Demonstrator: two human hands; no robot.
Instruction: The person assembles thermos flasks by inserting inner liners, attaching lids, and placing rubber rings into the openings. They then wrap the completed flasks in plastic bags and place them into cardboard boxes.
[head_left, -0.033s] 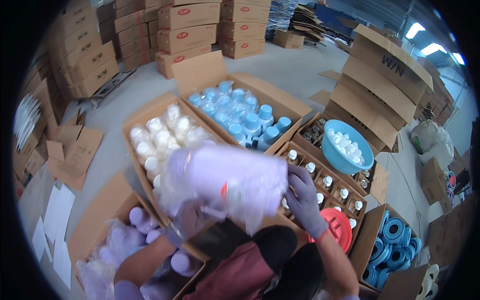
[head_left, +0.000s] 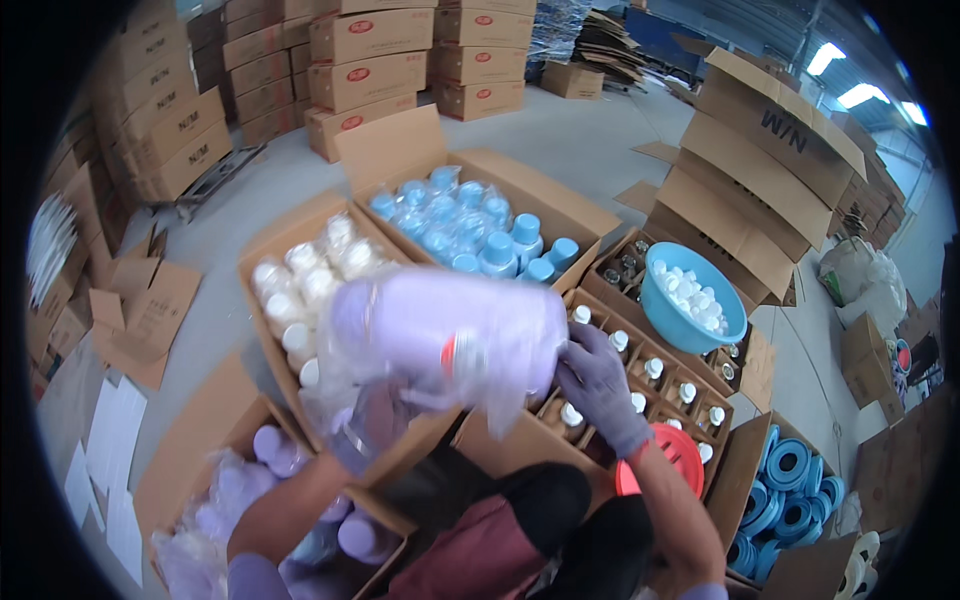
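Currently both hands hold a large lilac bottle (head_left: 450, 335) wrapped in a clear plastic bag, lifted on its side above the open cartons and blurred in the picture. Right hand (head_left: 598, 385), in a purple glove, is raised from the lower right with the forearm angled up and inward; its fingers are curled and pressed against the bottle's right end, closed on it. Left hand (head_left: 375, 420), also gloved, comes up from the lower left beneath the bag; it grips the bottle's lower left end through the plastic, though the wrap hides most of the fingers.

Below the bottle stands a carton of brown bottles with white caps (head_left: 640, 380) in cardboard dividers. Left of it is a carton of white-capped bottles (head_left: 310, 270) in bags, and behind that a carton of blue-capped bottles (head_left: 470, 225). A blue basin (head_left: 660, 300) of white caps rests at the right. A box of lilac bottles (head_left: 270, 450) sits by the left forearm.
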